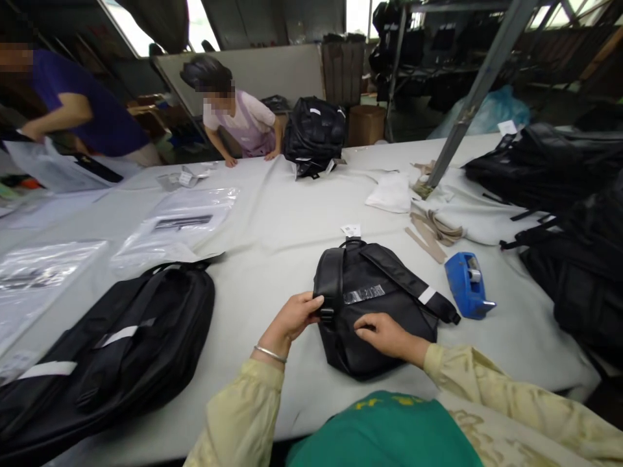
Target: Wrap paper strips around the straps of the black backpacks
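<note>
A small black backpack point(370, 353) lies strap side up on the white-covered table in front of me. My left hand point(298, 315) is closed on its left shoulder strap point(331, 279), thumb on top beside the buckle. On the lower middle of the back panel rests my right hand point(382, 332), fingers curled in with the thumb against them; whatever they pinch, if anything, is hidden. A strip of clear tape point(364, 294) crosses the panel above that hand. The right shoulder strap point(402, 275) slants outward with a white band around it. Past the top handle lies a white tag point(351, 230).
A blue tape dispenser point(463, 285) stands right of the backpack, near tan strips point(433, 230) and a metal post point(474, 97). Black bags point(160, 324) lie left, others point(545, 162) right. Clear plastic bags point(180, 224) lie further back. Two people stand across the table.
</note>
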